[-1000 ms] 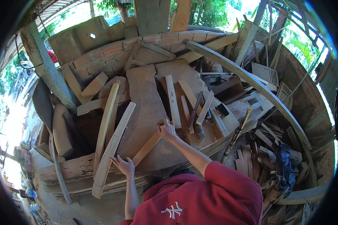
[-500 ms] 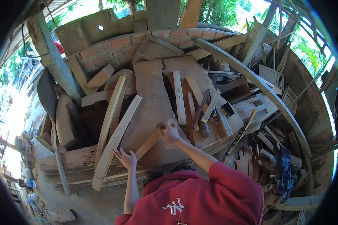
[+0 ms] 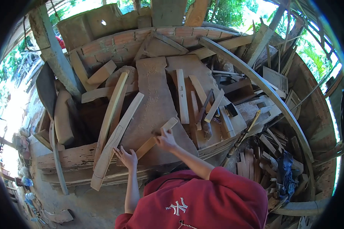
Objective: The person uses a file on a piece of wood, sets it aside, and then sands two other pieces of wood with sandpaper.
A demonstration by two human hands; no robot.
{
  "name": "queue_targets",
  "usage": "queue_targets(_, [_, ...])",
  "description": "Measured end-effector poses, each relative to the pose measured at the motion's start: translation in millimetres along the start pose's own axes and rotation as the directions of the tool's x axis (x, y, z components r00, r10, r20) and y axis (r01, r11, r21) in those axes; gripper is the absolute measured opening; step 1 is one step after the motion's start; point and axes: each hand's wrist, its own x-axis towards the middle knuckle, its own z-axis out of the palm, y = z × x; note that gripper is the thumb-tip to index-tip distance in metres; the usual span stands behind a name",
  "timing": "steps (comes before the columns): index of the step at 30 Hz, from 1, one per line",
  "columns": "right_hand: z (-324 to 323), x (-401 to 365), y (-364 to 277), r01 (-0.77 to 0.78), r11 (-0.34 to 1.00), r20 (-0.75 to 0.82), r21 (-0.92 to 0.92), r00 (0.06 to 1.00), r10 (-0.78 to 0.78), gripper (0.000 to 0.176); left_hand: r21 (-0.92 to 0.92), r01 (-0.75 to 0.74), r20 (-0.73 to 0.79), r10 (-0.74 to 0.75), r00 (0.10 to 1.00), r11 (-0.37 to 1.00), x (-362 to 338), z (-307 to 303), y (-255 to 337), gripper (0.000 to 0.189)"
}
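Note:
A short wooden strip (image 3: pixel 147 146) lies slantwise on the broad wooden slab (image 3: pixel 151 99) in front of me. At the strip's lower end is my left hand (image 3: pixel 127 157), fingers spread and thumb close to its edge. My right hand (image 3: pixel 166 140) is closed over the strip's upper half. It grips a small dark brown object (image 3: pixel 155 132), blurred, whose kind I cannot tell. The strip's pale far end (image 3: pixel 170 123) shows past the hand. Beside my left fingertips a long board (image 3: pixel 116 143) with pencil lines leans across the slab's edge.
Left of the slab lies another long strip (image 3: pixel 112 108). To the right are a slotted wooden piece (image 3: pixel 182 97), a dark-handled tool (image 3: pixel 207 101) and several short offcuts. A curved beam (image 3: pixel 263 86) arches over the right side. Scrap wood and a dark blue plastic sheet (image 3: pixel 286 173) lie below it.
My right hand has moved down and left along the strip, uncovering its far end. My left hand stays at the lower end. The whole view has shifted slightly.

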Motion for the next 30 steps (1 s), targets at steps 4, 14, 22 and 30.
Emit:
queue_targets(4, [-19,33,62,-0.120,0.982,-0.079,-0.148,0.991,0.109,0.027,0.013,0.006,-0.010,-0.006,1.000,1.000,-1,-4,-2,0.057])
queue_targets(14, [22,-4,-20,-0.048,0.999,-0.011,0.018,0.999,0.048,0.028,-0.003,-0.047,-0.062,0.047,0.997,0.999,-1,5,-7,0.055])
queue_targets(22, [-21,46,48,-0.238,0.929,-0.026,-0.283,0.970,0.240,0.027,-0.009,-0.047,-0.061,0.047,0.997,0.999,-2,5,-4,0.056])
queue_targets(30, [11,18,-44,0.009,0.999,0.208,-0.053,0.978,0.002,0.022,-0.018,-0.046,-0.083,0.044,0.996,0.999,-1,2,-1,0.055])
